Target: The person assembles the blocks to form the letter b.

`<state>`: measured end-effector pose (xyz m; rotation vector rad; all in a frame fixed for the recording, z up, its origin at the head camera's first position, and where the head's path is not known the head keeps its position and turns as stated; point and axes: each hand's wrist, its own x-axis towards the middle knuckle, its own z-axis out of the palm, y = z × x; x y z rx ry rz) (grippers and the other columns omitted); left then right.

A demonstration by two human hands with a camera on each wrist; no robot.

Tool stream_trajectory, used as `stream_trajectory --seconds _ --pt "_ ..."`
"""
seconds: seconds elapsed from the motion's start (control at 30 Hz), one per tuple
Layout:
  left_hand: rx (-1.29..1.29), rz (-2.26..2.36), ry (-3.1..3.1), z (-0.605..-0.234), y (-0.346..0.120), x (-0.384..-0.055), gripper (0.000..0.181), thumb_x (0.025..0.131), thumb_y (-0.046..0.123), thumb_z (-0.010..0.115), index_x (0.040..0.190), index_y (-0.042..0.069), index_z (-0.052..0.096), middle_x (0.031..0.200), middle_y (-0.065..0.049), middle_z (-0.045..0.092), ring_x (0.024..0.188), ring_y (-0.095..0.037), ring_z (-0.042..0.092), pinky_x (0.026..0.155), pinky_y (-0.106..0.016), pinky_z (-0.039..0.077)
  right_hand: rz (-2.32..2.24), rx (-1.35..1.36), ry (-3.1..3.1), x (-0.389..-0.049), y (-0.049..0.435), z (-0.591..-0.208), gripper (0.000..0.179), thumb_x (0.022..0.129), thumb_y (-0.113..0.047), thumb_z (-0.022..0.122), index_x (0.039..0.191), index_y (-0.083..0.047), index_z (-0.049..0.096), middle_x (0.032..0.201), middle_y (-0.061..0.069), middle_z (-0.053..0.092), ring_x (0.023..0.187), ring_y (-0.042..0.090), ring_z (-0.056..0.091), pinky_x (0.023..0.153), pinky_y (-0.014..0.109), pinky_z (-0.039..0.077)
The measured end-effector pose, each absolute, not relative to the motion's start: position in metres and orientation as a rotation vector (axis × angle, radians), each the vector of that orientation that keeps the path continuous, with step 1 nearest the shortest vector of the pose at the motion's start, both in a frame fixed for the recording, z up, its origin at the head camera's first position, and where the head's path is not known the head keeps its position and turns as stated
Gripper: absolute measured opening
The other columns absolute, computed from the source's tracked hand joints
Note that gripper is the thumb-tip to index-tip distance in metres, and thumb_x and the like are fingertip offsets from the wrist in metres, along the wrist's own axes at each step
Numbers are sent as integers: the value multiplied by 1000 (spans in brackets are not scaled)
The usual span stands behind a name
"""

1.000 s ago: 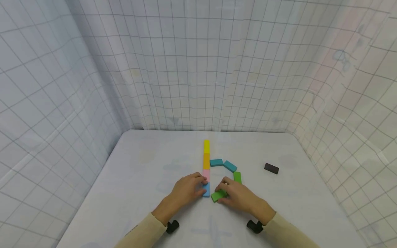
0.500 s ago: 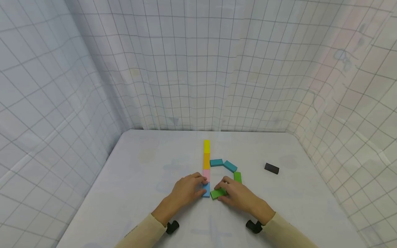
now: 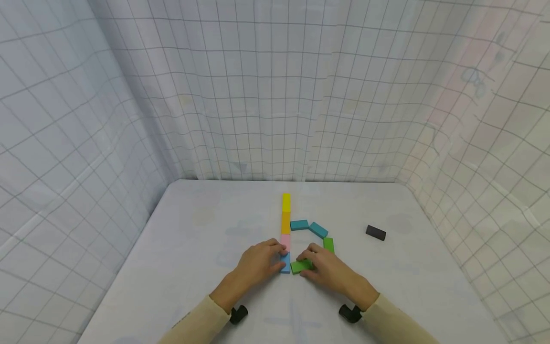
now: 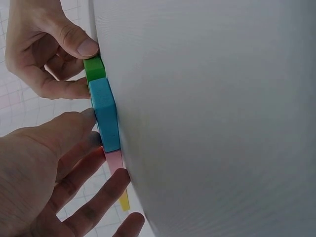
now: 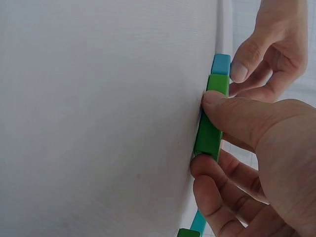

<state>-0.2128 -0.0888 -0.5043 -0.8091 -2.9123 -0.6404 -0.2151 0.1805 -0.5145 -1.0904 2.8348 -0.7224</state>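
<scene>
My left hand [image 3: 258, 262] rests its thumb and fingertips on a blue block [image 3: 287, 260] and the edge of a pink block [image 3: 285, 240] beyond it. In the left wrist view its fingers are spread loosely along the row. My right hand [image 3: 330, 270] pinches a green block [image 5: 210, 133] between thumb and fingers, flat on the table. The green block's left end sits right at the blue block's side. Beyond the pink block, an orange block [image 3: 286, 223] and a yellow block [image 3: 286, 202] continue the straight row.
A teal block [image 3: 299, 225], another teal block [image 3: 318, 230] and a second green block [image 3: 328, 244] curve out from the orange block. Farther right lies a black block [image 3: 375, 232]. Gridded white curtains [image 3: 275, 105] enclose the white table [image 3: 206, 210] at back and sides.
My right hand has shifted slightly left and turned the green block, bringing its end up against the blue block. The left hand has stayed in place.
</scene>
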Motion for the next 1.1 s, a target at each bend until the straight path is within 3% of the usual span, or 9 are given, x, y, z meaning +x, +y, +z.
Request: stream_trajectory --seconds 0.4,1.1 --pt "-814 -647 -2909 -504 -89 -213 28 100 23 95 126 13 87 133 -2 82 120 -26 83 102 -47 71 -721 -1064 2824 -216 177 -516 30 104 -23 91 131 -13 82 120 2 73 87 0 54 79 19 56" --pt "-806 -654 -2911 -506 -89 -214 30 100 25 95 127 14 88 133 -1 83 120 -25 83 101 -47 72 -757 -1107 2822 -215 179 -516 30 103 -21 92 130 -10 82 120 4 73 85 -1 54 76 19 56"
